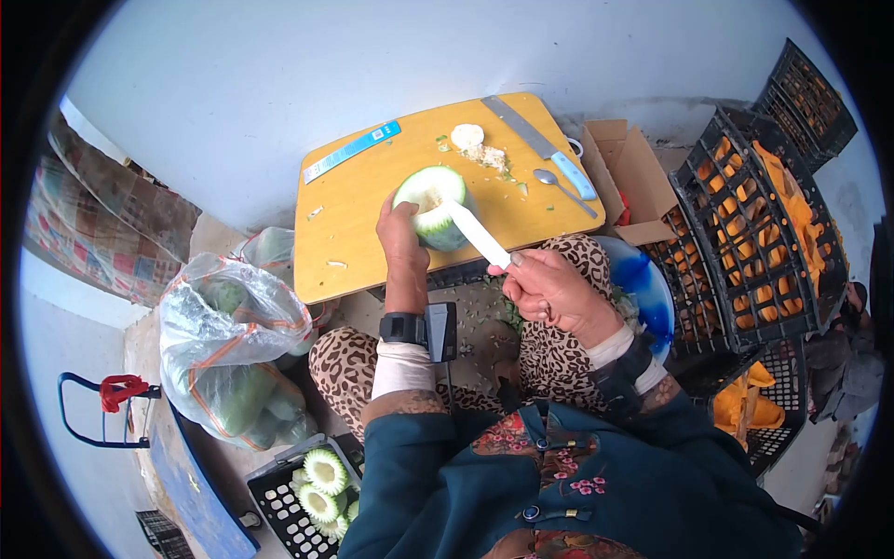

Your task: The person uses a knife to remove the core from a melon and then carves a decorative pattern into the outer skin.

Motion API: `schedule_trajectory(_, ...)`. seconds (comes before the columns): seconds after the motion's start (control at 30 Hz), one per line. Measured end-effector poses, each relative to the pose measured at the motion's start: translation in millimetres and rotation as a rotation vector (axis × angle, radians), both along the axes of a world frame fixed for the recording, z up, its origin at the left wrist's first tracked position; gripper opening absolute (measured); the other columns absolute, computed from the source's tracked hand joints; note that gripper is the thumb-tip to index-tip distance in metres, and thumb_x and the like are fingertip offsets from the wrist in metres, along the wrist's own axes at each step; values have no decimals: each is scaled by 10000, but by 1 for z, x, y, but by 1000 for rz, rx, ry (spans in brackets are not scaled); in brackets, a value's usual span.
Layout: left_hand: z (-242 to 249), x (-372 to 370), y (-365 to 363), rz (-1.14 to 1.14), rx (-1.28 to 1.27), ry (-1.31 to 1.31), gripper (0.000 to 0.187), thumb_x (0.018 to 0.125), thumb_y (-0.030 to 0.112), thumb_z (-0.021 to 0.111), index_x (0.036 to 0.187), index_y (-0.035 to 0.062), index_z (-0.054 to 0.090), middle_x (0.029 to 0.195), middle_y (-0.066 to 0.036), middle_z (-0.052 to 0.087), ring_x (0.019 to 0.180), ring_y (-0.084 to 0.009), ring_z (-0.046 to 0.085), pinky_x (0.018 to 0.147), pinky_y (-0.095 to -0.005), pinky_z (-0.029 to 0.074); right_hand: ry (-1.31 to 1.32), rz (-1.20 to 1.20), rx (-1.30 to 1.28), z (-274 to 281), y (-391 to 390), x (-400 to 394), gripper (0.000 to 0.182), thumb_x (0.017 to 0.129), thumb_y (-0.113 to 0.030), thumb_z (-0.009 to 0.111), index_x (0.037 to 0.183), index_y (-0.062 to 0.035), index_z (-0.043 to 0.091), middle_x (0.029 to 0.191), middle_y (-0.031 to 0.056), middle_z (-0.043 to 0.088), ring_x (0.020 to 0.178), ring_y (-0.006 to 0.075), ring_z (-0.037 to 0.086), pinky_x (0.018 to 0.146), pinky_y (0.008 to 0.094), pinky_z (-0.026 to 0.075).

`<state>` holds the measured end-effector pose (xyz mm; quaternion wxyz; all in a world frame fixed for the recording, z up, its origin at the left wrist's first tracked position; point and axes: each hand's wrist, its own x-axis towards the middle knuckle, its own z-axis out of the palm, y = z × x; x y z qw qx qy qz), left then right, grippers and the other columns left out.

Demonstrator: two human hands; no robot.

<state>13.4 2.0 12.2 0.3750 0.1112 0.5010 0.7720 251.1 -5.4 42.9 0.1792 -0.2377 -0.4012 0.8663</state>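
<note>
A winter melon (441, 220) with its top cut off stands on the yellow board (345, 224), its pale hollow facing up and toward me. My left hand (400, 233) steadies it, fingers wrapped around its left side. My right hand (549, 291) is closed around the near end of a knife (480, 238) that looks white along its length. The knife's far end meets the melon's right rim; whether the tip is inside the flesh is hard to make out. Beyond the melon lie a cut-off melon end (467, 137) and pale scraps (486, 156).
A blue-handled knife (535, 140), a spoon (564, 193) and a blue packaged strip (352, 152) lie on the board. At right stand a cardboard box (631, 177) and black crates (745, 233). Bagged melons (237, 396) and a crate of zigzag-cut melons (279, 498) are left.
</note>
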Motion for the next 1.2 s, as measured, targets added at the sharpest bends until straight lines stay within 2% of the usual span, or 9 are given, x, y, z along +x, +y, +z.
schedule_trajectory(0.17, -5, 2, 4, 3, 5, 62, 468, 729, -14, 477, 1192, -21, 548, 1056, -132, 611, 924, -241, 604, 825, -329, 489, -60, -22, 80, -1, -3, 5, 287, 987, -240, 452, 1078, 18, 539, 678, 44, 541, 416, 31, 359, 365, 196, 285)
schedule_trajectory(0.37, -4, 3, 5, 13, 8, 56, 471, 728, -12, 476, 1194, -23, 545, 1055, -131, 612, 922, -243, 605, 826, -332, 491, -294, -120, 718, -8, -10, -6, 246, 973, -184, 440, 1035, 17, 566, 626, 10, 559, 464, 50, 447, 429, 199, 351)
schedule_trajectory(0.67, -7, -2, 0, -35, 40, 33, 474, 737, -12, 463, 1207, -33, 527, 1076, -135, 604, 948, -243, 602, 839, -334, 490, -250, 136, 577, 9, -11, 31, 240, 975, -168, 434, 1073, 3, 571, 647, -13, 559, 509, 25, 439, 461, 188, 357)
schedule_trajectory(0.87, -3, 4, 1, -9, 29, 61, 453, 748, -22, 469, 1197, -29, 534, 1070, -131, 609, 938, -231, 603, 835, -327, 488, -141, -93, 516, 5, -9, 3, 260, 977, -190, 446, 1084, 18, 559, 670, -7, 543, 518, 21, 435, 458, 184, 347)
schedule_trajectory(0.9, -2, 5, 1, -5, 20, 69, 447, 751, -24, 469, 1192, -28, 537, 1067, -130, 610, 935, -228, 604, 834, -326, 488, -130, -177, 453, 8, -11, -4, 227, 936, -169, 530, 1059, 20, 554, 668, -11, 538, 523, 35, 437, 461, 206, 357)
schedule_trajectory(1.0, 0, 13, 1, 36, 21, 113, 431, 758, -25, 469, 1182, -24, 545, 1058, -125, 613, 926, -221, 604, 827, -323, 489, -169, -507, 896, -8, 0, -33, 215, 856, -108, 625, 1006, 21, 539, 671, 16, 565, 560, 74, 498, 503, 244, 418)
schedule_trajectory(1.03, 0, 14, 0, 34, 25, 126, 426, 761, -25, 470, 1180, -22, 546, 1057, -125, 613, 924, -218, 605, 822, -321, 490, -217, -615, 953, -3, -1, -42, 270, 787, -32, 661, 1004, 0, 503, 734, 56, 612, 645, 155, 598, 599, 300, 485)
schedule_trajectory(1.13, 1, 18, 0, 28, 26, 162, 433, 761, -24, 471, 1188, -24, 541, 1059, -124, 612, 923, -216, 605, 811, -315, 494, -146, -663, 1024, -3, 4, -63, 320, 796, 50, 620, 1079, -22, 489, 819, 11, 568, 780, 83, 548, 721, 230, 462)
schedule_trajectory(1.2, 3, 19, 0, 28, 10, 186, 468, 747, -25, 469, 1211, -33, 524, 1070, -126, 608, 932, -221, 604, 807, -312, 497, -205, -657, 1145, 2, 5, -66, 366, 787, 75, 602, 1108, -34, 466, 889, 67, 614, 845, 156, 603, 771, 273, 482)
